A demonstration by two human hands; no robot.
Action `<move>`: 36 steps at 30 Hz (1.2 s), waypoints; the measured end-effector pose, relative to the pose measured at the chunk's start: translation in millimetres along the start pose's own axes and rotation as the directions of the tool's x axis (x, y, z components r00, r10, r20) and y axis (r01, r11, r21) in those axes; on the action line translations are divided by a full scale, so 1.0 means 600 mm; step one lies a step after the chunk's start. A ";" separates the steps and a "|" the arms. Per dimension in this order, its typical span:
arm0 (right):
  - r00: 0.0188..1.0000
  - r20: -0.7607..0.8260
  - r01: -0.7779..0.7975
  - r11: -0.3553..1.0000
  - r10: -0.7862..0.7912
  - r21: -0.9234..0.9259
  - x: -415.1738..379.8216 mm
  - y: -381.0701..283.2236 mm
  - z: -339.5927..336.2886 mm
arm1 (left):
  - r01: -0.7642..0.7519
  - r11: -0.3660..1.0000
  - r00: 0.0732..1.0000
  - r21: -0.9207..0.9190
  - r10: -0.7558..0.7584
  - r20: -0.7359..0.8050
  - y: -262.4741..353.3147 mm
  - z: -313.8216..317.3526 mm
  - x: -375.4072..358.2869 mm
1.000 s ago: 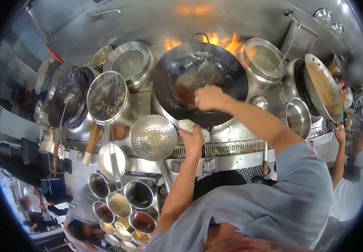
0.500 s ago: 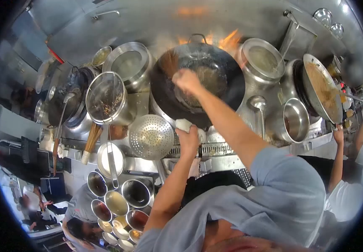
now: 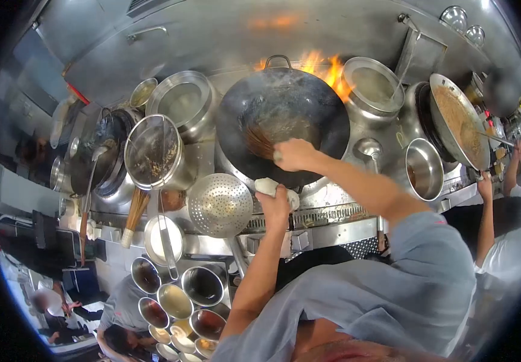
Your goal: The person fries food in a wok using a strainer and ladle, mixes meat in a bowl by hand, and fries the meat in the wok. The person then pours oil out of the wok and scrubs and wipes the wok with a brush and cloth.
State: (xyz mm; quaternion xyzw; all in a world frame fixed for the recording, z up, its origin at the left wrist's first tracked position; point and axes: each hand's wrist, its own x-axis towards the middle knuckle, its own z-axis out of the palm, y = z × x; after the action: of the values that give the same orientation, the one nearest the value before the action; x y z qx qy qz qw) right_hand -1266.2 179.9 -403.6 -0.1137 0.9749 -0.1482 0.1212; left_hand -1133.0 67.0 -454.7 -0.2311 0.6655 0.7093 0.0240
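A large black wok point(image 3: 327, 111) sits on the burner in front of me, its loop handle at the far rim, with cloudy liquid pooled inside. My right hand point(image 3: 298, 155) is closed around the end of a bamboo wok brush point(image 3: 259, 142), whose brown bristles touch the inside of the wok at its left near side. Below the near rim, my left hand point(image 3: 276, 204) grips a folded white cloth point(image 3: 267, 186) against the wok's edge; whatever lies under the cloth is hidden.
Flames point(image 3: 333, 72) rise behind the wok's right rim. A perforated skimmer point(image 3: 220, 205) and several sauce containers point(image 3: 203, 285) are at left; a ladle point(image 3: 368, 148) and a steel pot point(image 3: 424, 169) at right. Another person's hand point(image 3: 483, 184) holds a tilted wok point(image 3: 456, 117) farther right.
My right hand has swept the brush from the wok's upper left down toward its near side. The flames behind the wok have grown. My left hand stays at the near rim.
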 end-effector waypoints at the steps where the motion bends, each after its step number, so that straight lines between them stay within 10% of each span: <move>1: 0.993 0.050 0.112 0.985 -0.106 -0.133 -0.022 0.012 -0.016 | 0.006 1.000 1.000 -0.012 -0.007 -0.021 0.014 0.005 -0.007; 8: 0.964 -0.027 -0.260 0.958 0.265 0.123 0.123 0.026 -0.048 | -0.038 0.999 0.999 -0.033 0.038 -0.018 -0.022 0.001 0.009; 12: 0.985 0.172 0.063 0.976 -0.027 -0.208 -0.036 0.058 -0.035 | 0.015 0.992 1.000 -0.122 -0.016 -0.015 0.006 0.002 -0.007; 16: 0.984 0.110 -0.065 0.859 0.140 -0.507 0.019 0.158 -0.153 | 0.011 0.995 1.000 -0.102 -0.013 -0.013 0.004 0.007 -0.001; 18: 0.984 -0.077 -0.174 0.952 0.159 -0.252 0.116 0.159 -0.155 | -0.005 0.999 1.000 -0.052 0.004 -0.016 -0.005 0.005 0.002; 20: 0.963 0.081 -0.267 0.945 0.256 0.191 0.128 0.088 -0.143 | 0.045 0.985 0.999 -0.165 -0.044 0.005 0.014 0.004 -0.012; 21: 1.000 0.021 -0.016 1.000 0.017 -0.014 0.134 0.063 -0.104 | 0.023 0.981 1.000 -0.191 -0.021 0.015 -0.015 0.002 0.003; 26: 0.998 -0.030 0.049 0.999 -0.048 0.007 0.013 0.019 0.038 | 0.169 0.962 0.984 -0.216 -0.153 0.091 0.028 -0.007 -0.036; 30: 0.951 0.309 0.054 0.969 0.024 -0.243 -0.116 0.120 -0.088 | 0.179 0.951 0.983 -0.252 -0.164 0.078 0.003 0.015 -0.010; 34: 0.995 0.082 0.090 0.759 -0.049 -0.645 -0.008 0.212 -0.203 | -0.004 0.966 0.997 -0.257 -0.015 -0.071 -0.016 0.030 0.010; 36: 0.999 -0.034 -0.017 0.951 0.007 -0.309 0.117 0.193 -0.168 | -0.065 0.970 0.997 -0.232 0.055 -0.048 -0.026 0.025 0.012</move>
State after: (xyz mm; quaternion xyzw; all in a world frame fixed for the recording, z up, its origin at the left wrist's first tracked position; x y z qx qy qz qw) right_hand -1381.2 296.1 -361.1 -0.1230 0.9886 0.0054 0.0871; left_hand -1138.4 80.9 -471.8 -0.2264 0.5845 0.7782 -0.0384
